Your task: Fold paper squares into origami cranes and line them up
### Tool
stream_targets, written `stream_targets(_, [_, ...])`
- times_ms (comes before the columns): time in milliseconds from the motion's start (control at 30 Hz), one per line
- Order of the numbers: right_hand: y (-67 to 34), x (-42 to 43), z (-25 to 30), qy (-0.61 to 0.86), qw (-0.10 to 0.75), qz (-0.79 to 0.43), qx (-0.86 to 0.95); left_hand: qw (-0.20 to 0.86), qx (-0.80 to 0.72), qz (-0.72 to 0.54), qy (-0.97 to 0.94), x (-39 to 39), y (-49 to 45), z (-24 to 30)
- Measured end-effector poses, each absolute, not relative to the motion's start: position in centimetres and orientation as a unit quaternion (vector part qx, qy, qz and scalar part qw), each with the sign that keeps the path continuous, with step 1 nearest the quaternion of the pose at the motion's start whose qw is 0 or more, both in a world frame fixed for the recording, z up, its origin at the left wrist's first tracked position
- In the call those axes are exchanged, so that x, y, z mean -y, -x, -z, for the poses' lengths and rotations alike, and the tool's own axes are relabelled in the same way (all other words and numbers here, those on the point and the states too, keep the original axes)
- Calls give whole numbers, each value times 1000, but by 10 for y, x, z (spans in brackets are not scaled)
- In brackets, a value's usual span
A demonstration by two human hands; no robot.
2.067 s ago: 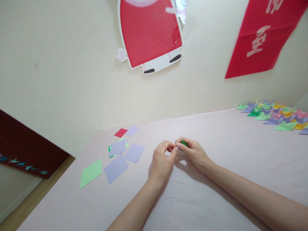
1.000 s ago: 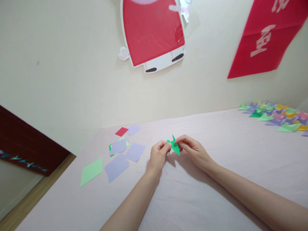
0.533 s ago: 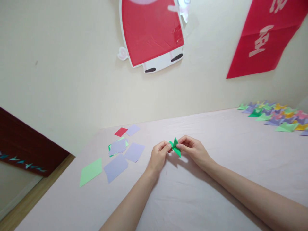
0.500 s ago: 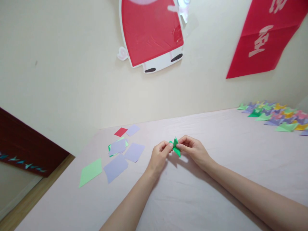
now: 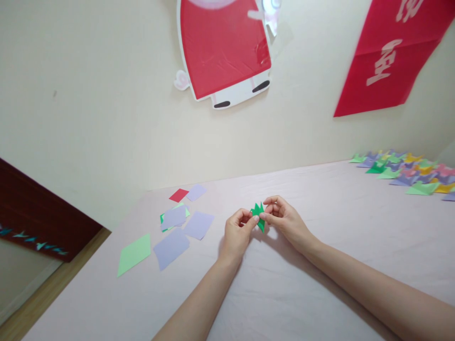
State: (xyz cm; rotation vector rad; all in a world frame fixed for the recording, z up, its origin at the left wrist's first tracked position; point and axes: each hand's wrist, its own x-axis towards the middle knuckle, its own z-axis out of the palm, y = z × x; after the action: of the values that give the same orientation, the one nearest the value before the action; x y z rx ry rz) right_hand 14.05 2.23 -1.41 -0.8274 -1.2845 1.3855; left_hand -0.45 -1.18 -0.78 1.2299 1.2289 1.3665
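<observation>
A small folded green paper figure (image 5: 258, 214) is pinched between both hands just above the pale pink cloth (image 5: 320, 284). My left hand (image 5: 239, 235) grips its left side with thumb and forefinger. My right hand (image 5: 284, 220) pinches the right side, fingers curled. Two green points stick up between the fingertips and one hangs down below them.
Loose paper squares (image 5: 172, 232), lilac, light green and one red, lie left of my hands. A cluster of folded paper figures (image 5: 405, 171) in several colours sits at the far right by the wall. A red cartoon cut-out (image 5: 224, 47) and a red banner (image 5: 387, 57) hang above.
The green figure went from hidden in my fingers to pulled out with points showing. Over the last half second its points have turned more upright and my hands have drawn closer together.
</observation>
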Motion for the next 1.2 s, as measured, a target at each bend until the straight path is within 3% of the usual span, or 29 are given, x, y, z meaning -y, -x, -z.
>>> stream_targets(567, [-140,-19,10,367,471,-587,547,406,-487,-623,-459,11,0,15])
stream_targets(1200, [-139,-22,19,318,517,-555,569,410,-485,-640,-432,14,-2,14])
